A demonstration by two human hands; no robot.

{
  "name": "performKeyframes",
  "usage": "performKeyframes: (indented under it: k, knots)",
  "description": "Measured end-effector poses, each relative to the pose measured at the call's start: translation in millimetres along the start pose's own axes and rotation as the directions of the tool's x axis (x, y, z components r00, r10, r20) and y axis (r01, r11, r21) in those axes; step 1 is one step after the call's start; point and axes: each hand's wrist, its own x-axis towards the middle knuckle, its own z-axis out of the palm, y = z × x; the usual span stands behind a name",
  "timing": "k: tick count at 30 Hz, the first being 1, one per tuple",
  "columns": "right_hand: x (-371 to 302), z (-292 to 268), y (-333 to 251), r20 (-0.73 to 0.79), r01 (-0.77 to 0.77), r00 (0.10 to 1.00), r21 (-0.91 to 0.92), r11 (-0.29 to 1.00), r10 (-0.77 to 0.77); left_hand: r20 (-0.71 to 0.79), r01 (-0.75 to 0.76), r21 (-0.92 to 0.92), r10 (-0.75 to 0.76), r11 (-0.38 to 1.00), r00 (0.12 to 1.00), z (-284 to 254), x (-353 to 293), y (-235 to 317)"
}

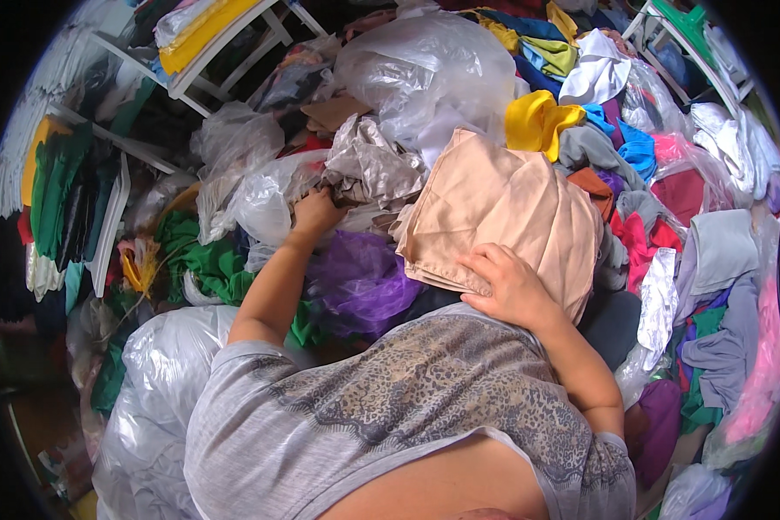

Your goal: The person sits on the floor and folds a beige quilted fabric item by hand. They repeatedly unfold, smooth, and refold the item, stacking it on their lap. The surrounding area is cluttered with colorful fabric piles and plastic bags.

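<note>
**Fabric and plastic are filling the room, with a peach cloth sitting at 2 o'clock**

White frames [115, 230] are standing at 9 o'clock, a big clear plastic bag [429, 74] is bulging at 12, and there at 2 the folded peach cloth [503, 217] is lying on the heap! The right hand [511, 284] is resting on its near edge, fingers spreading slightly; whether the thumb is pinching underneath, I cannot tell. At 10 o'clock the left hand [316, 213] is touching a crumpled grey-beige cloth [374, 160], its fingertips hiding, so its grip I cannot tell either. The step in hand is looking like steadying one cloth while handling another; the next move is probably calling for keeping those folded layers together. Below, purple sheer material [364, 273] is bunching mid-heap, yellow cloth [539, 123] is glowing between 1 and 2, and a plastic sack [169, 360] is slumping at 8.
</note>
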Motion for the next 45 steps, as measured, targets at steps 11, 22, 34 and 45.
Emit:
performKeyframes:
  k: [11,22,34,45]
  knots:
    - [-20.5,2.6,7.4,-0.024,0.034,0.999,0.006,0.999,-0.033,-0.092,-0.043,-0.025,0.041,0.999,0.995,11.8,16.7,-33.6]
    - [-25.8,1.4,9.4,-0.049,0.038,0.998,0.046,0.998,-0.036,-0.073,-0.046,-0.502,0.01,0.864,0.997,-33.5,-34.8,-48.9]
    - [-16.1,0.1,7.8,-0.049,-0.016,0.999,0.092,0.996,0.02,-0.482,-0.278,-0.41,0.053,0.869,0.875,-47.6,-42.8,-86.4]
    - [-6.0,-4.5,11.9,-0.014,-0.072,0.997,0.148,0.986,0.075,-0.549,-0.558,-0.82,0.101,0.128,0.83,-92.1,-56.6,-23.1]
